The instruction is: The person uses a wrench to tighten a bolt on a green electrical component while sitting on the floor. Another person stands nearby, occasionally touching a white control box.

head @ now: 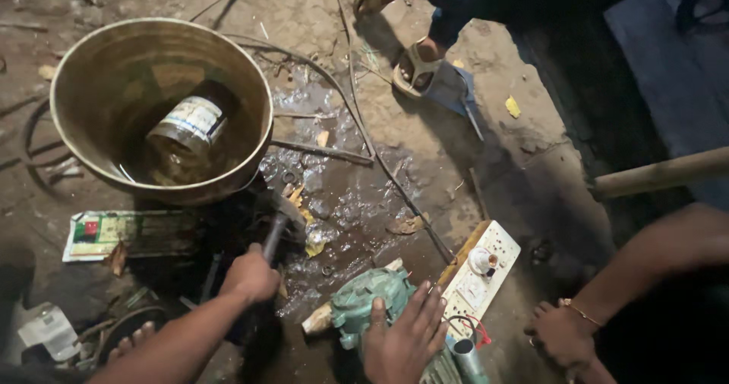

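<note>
Both hands work low on the wet dirt floor [524, 179]: left hand [249, 276] fisted around a dark tool handle [273, 236], right hand [404, 342] spread flat on a green motor casing [370, 299]. Just right lies a white switchboard [480, 276], another person's braceleted hand [563, 332] beyond it. Farther off, a metal basin [161, 107] holds a tin [188, 126] in water, with sandalled feet [416, 63] at the far edge.

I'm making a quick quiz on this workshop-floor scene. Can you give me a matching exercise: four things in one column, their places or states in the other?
Things:
1. tin can
2. left hand
3. right hand
4. white switchboard

Places or states:
A. resting on the green motor housing
B. lying in liquid inside the metal basin
C. gripping a tool handle
D. on the ground right of the motor

Pairs: 1-B, 2-C, 3-A, 4-D
</note>
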